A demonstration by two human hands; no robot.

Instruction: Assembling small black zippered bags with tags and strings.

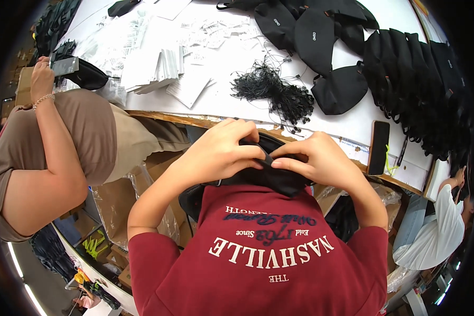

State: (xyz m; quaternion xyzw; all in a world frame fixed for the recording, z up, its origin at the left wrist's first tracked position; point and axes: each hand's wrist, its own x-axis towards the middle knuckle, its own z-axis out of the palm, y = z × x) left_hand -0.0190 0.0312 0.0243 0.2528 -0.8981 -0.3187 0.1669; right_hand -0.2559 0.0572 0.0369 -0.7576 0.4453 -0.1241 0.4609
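A black fabric bag point(274, 180) lies in my lap, against the table's front edge. My left hand point(222, 149) is closed on its upper part, fingertips bent into the dark cloth. From the other side my right hand point(317, 159) pinches the same bag, thumb and fingertips close to those of the left. The fingers and the folds hide what exactly is pinched. Beyond my hands, on the table, lies a tangled heap of thin black cords with small tags point(275, 94).
A stack of white cards point(160, 69) and scattered paper slips lie back left. Several black bags point(342, 89) cover the back right, near a phone point(378, 147) and a pen point(402, 151). At left, a co-worker point(47, 142) handles a black bag with a grey tag; another person point(432, 231) sits right.
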